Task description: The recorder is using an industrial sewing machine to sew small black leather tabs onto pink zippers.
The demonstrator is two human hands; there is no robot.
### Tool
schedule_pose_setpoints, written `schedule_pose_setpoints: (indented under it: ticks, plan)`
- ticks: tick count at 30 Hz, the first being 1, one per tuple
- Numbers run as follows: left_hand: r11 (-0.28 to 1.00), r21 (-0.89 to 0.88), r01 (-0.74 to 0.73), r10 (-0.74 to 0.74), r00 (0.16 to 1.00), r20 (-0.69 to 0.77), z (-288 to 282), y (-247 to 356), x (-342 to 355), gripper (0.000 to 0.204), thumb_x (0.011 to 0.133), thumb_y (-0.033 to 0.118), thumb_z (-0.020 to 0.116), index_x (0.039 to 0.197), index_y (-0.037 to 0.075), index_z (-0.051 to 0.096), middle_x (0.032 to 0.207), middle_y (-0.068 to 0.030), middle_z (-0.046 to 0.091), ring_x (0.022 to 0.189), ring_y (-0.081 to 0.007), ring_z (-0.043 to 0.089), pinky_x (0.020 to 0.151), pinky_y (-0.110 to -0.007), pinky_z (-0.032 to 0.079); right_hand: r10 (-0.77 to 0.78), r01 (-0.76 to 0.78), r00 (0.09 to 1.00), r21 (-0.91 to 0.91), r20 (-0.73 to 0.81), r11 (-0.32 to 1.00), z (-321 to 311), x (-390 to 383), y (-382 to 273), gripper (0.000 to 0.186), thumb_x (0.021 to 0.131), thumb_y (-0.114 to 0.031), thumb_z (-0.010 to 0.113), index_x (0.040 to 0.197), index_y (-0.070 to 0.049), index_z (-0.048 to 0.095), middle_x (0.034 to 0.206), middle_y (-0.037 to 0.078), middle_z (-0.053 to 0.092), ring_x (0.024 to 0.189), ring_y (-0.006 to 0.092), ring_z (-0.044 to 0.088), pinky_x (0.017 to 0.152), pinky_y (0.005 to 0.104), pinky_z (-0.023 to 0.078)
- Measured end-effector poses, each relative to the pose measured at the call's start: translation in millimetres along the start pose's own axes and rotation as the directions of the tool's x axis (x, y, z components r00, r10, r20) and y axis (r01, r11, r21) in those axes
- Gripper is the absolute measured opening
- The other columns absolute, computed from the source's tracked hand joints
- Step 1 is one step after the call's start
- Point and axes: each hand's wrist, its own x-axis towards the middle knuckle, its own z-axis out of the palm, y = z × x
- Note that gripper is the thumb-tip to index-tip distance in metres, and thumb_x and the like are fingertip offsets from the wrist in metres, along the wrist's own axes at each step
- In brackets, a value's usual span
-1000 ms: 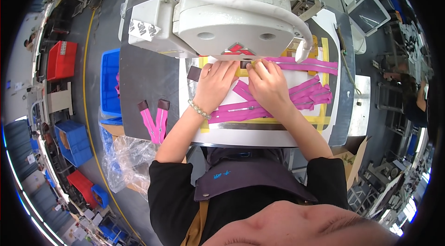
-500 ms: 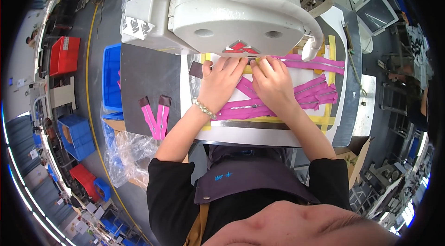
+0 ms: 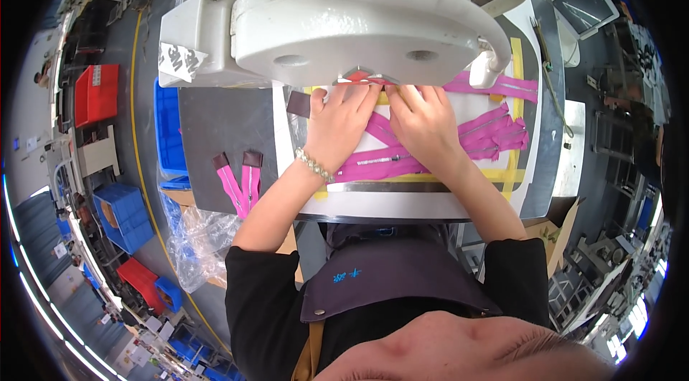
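Observation:
My left hand [image 3: 339, 119] and my right hand [image 3: 425, 123] meet close together under the front edge of a white sewing machine head [image 3: 352, 29]. Both have their fingers bent in, with the tips partly hidden by the machine, closed on a magenta zipper [image 3: 495, 85] that runs out to the right behind my right hand. More magenta zippers [image 3: 384, 166] lie crossed beneath my hands and wrists on a white sheet [image 3: 430, 203] edged with yellow tape. A dark brown tab [image 3: 299, 104] lies beside my left hand.
Two magenta zipper pieces with brown ends [image 3: 251, 179] lie on the grey tabletop [image 3: 222, 119] at left. Beyond the table's left edge are a blue bin [image 3: 169, 130] and clear plastic wrapping [image 3: 197, 241]. A cardboard box [image 3: 560, 234] stands below the right edge.
The machine head appears lower and larger, now covering more of my fingertips and the dark piece between them. My hands stay in nearly the same place.

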Motion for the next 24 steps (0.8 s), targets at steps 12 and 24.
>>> schedule_pose_setpoints:
  ticks: [12, 24]
  plan:
    - [1.000, -0.005, -0.002, 0.002, 0.999, 0.047, -3.1, -2.8, 1.2, 0.032, 0.085, 0.025, 0.056, 0.117, 0.021, 0.060, 0.104, 0.0097, 0.059, 0.096, -0.0088, 0.051, 0.083, -0.037, 0.028, 0.006, -0.006, 1.000, -0.005, -0.003, 1.000, -1.1, 1.5, -0.9, 0.028, 0.069, -0.010, 0.061, 0.094, 0.000, 0.065, 0.090, 0.009, 0.058, 0.091, 0.0252, 0.058, 0.085, 0.0368, 0.046]
    - [1.000, 0.024, -0.003, 0.002, 0.999, 0.045, -0.5, -4.1, -1.5, 0.039, 0.080, 0.015, 0.053, 0.118, 0.021, 0.060, 0.099, 0.0101, 0.057, 0.096, -0.0097, 0.051, 0.085, -0.037, 0.030, 0.021, -0.021, 1.000, -0.008, 0.013, 1.000, 0.3, 0.2, -1.0, 0.026, 0.069, -0.011, 0.061, 0.093, -0.002, 0.065, 0.093, 0.008, 0.058, 0.091, 0.0236, 0.058, 0.087, 0.0379, 0.045]
